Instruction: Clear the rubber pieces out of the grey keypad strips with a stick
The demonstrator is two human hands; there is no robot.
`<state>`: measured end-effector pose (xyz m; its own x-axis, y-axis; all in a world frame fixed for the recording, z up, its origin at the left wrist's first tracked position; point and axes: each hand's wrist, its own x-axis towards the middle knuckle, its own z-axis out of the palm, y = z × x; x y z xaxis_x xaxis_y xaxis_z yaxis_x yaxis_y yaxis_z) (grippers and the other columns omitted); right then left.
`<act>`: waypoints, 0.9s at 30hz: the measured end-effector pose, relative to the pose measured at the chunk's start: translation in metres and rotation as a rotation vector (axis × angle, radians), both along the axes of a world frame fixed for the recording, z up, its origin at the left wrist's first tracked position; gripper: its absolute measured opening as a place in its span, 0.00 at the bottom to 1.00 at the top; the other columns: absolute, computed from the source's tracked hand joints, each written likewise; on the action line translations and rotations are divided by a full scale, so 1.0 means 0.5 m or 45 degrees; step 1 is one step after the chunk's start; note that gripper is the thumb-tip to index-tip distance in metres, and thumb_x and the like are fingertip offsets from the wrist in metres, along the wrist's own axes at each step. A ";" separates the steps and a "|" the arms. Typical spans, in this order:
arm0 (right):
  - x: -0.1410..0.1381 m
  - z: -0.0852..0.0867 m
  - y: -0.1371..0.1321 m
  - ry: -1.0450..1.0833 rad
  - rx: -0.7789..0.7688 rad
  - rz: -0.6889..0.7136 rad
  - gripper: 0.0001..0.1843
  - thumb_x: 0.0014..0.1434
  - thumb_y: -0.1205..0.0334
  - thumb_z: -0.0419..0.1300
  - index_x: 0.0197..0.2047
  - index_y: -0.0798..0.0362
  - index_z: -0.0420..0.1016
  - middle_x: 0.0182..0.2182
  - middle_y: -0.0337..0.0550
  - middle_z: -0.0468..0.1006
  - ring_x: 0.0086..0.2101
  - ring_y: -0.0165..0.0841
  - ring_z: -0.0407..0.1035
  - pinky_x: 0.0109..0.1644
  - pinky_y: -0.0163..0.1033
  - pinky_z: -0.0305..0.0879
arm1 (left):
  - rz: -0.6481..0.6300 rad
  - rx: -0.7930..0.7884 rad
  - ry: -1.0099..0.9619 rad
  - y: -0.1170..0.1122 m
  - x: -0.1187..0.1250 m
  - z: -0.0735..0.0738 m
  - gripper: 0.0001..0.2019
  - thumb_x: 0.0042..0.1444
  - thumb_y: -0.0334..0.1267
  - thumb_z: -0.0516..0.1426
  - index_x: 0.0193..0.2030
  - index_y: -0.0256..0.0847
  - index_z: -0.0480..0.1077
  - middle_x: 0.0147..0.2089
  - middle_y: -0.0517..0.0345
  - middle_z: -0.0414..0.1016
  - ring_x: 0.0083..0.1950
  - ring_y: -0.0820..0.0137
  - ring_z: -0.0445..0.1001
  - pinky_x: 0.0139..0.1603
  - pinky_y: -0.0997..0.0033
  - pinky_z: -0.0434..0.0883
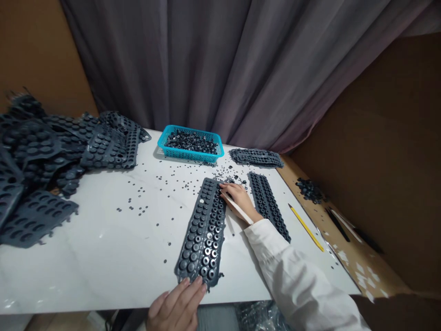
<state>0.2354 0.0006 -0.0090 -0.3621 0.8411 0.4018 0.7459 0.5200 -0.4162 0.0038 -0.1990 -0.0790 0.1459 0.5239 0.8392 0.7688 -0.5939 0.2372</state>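
Observation:
A dark grey molded rubber sheet (196,225) with rows of round studs lies lengthwise before me on the white table. My left hand (177,305) rests at its near end, fingers stretched out and their tips on the edge. Near the sheet's far right corner, my right hand (240,200) is closed around a slim white stick (241,211), whose tip is at the studs. Small dark discs (139,202) are scattered over the table around the sheet. Just right of my right hand lies a second studded sheet (268,202).
A blue basket (190,157) full of small dark rubber pieces stands at the back. Crumpled studded sheets (69,142) are heaped at the left. More sheets (257,157) lie stacked at the back right. A yellow pencil (306,227) and a dark pile (310,191) are on the right.

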 end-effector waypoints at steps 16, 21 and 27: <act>0.007 0.003 0.011 0.170 -0.059 -0.095 0.05 0.61 0.60 0.53 0.38 0.51 0.69 0.46 0.48 0.78 0.47 0.37 0.73 0.48 0.45 0.68 | -0.010 0.154 0.023 0.016 -0.004 -0.011 0.15 0.53 0.31 0.52 0.40 0.52 0.76 0.39 0.74 0.79 0.49 0.82 0.71 0.54 0.84 0.57; 0.005 0.002 0.007 0.170 -0.096 -0.059 0.05 0.61 0.60 0.53 0.38 0.51 0.68 0.44 0.48 0.78 0.47 0.37 0.72 0.48 0.43 0.68 | -0.025 0.147 0.044 0.014 -0.005 -0.013 0.15 0.54 0.31 0.52 0.41 0.51 0.76 0.39 0.72 0.80 0.46 0.79 0.72 0.53 0.82 0.57; 0.005 0.004 0.026 0.113 -0.069 -0.148 0.04 0.59 0.62 0.55 0.36 0.51 0.70 0.38 0.48 0.79 0.41 0.40 0.73 0.47 0.43 0.65 | -0.018 0.114 0.023 0.011 -0.005 -0.007 0.14 0.55 0.32 0.52 0.40 0.51 0.76 0.38 0.71 0.80 0.39 0.79 0.74 0.48 0.80 0.58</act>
<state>0.2380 0.0135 -0.0067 -0.2258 0.8967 0.3808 0.7590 0.4069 -0.5082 0.0012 -0.1933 -0.0823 0.1683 0.4449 0.8796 0.7636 -0.6232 0.1690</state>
